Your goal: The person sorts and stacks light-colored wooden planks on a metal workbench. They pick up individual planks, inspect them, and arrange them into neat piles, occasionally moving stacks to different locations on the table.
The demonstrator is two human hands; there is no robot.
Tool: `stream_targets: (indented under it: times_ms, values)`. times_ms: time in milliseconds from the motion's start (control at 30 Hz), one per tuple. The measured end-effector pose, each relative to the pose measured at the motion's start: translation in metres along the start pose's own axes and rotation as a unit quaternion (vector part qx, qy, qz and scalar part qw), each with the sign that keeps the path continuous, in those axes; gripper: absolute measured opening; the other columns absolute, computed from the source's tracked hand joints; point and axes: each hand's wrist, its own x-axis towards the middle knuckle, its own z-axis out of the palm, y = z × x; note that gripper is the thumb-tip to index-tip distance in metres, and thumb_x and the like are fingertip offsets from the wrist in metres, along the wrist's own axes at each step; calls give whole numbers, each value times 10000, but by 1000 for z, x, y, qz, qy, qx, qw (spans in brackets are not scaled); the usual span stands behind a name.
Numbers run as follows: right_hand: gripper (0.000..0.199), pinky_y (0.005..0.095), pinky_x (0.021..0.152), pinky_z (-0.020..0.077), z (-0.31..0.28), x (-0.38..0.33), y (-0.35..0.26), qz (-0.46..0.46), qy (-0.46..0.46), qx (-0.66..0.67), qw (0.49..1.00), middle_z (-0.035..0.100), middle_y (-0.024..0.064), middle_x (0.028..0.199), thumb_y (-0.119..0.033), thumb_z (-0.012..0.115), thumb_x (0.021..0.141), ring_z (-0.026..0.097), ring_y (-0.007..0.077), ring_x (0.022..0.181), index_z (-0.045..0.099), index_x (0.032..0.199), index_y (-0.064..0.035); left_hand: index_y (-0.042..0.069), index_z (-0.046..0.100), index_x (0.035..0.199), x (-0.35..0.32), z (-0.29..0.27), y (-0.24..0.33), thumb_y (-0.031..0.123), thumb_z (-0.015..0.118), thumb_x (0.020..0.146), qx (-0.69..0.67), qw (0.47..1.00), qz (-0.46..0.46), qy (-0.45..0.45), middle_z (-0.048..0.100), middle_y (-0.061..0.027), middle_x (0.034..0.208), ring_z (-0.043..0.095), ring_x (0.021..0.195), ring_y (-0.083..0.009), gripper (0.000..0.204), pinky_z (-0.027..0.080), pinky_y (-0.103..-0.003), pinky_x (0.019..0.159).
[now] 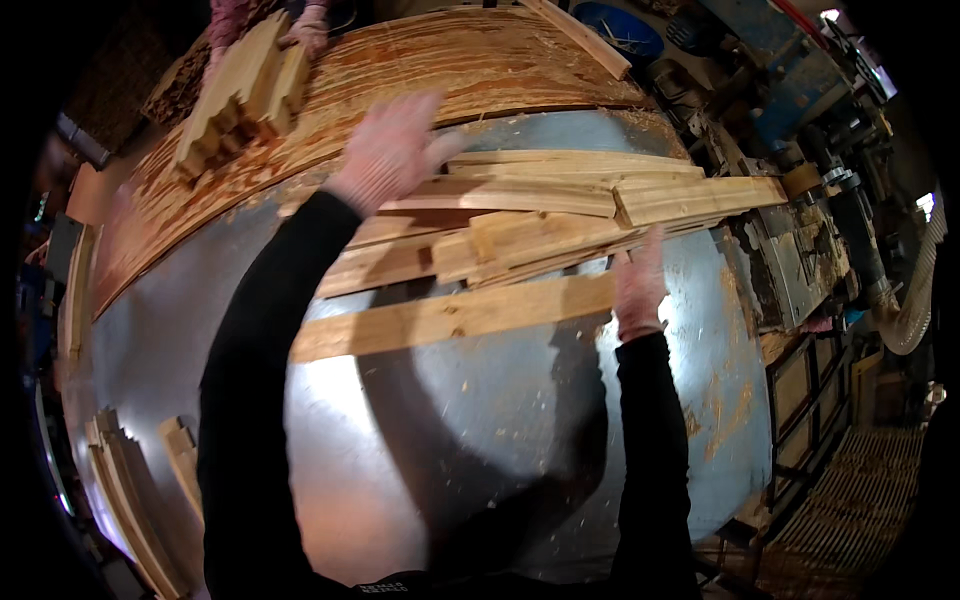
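Several pale wooden slats (520, 215) lie piled across a shiny metal table (420, 430). My left hand (388, 150) hovers open, fingers spread, above the far left end of the pile, blurred by motion. My right hand (638, 285) rests on the right end of the nearest long slat (450, 318), fingers laid over the slats beside it. Both arms wear black sleeves.
At the far end another person's gloved hands (305, 30) hold a bundle of short wood pieces (240, 90) on a sawdust-strewn wooden board (420, 70). More slats (130, 490) lean at the table's lower left. Machinery (820, 190) and a ribbed hose (915, 310) stand at the right.
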Motion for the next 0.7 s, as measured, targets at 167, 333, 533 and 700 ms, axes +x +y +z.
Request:
stream_targets:
  times_ms: [167, 333, 533, 700]
  values:
    - [597, 429, 1017, 476, 6, 7, -63, 299, 51, 521, 798, 455, 210, 1486, -217, 460, 1070, 551, 313, 1252, 207, 1596, -91, 3, 409, 1468, 77, 169, 5, 690, 409, 966, 2, 971, 47, -234, 507, -220, 1447, 444, 1384, -372, 851, 399, -496, 1106]
    - [630, 349, 979, 499, -4, 0, -52, 234, 1, 385, 893, 575, 105, 1341, -306, 615, 998, 598, 229, 1144, 347, 1509, -53, 11, 521, 1297, 13, 98, 62, 793, 475, 868, -64, 969, 43, -233, 597, -275, 1248, 607, 1154, -406, 894, 510, -462, 964]
    - [546, 338, 953, 526, -62, -76, -67, 286, -154, 618, 716, 625, 98, 1224, -234, 728, 907, 628, 219, 1095, 512, 1369, -40, -22, 511, 1123, -182, 24, 138, 367, 691, 841, -179, 932, -184, -257, 615, -303, 1061, 654, 985, -427, 513, 542, -479, 843]
    - [569, 294, 886, 550, -88, -142, -57, 299, -329, 500, 743, 655, 80, 1174, -212, 781, 877, 668, 188, 1011, 539, 1358, -29, -58, 405, 1379, -283, -63, 190, 422, 814, 753, -345, 727, -429, -410, 607, -241, 1246, 646, 1118, -302, 888, 522, -408, 942]
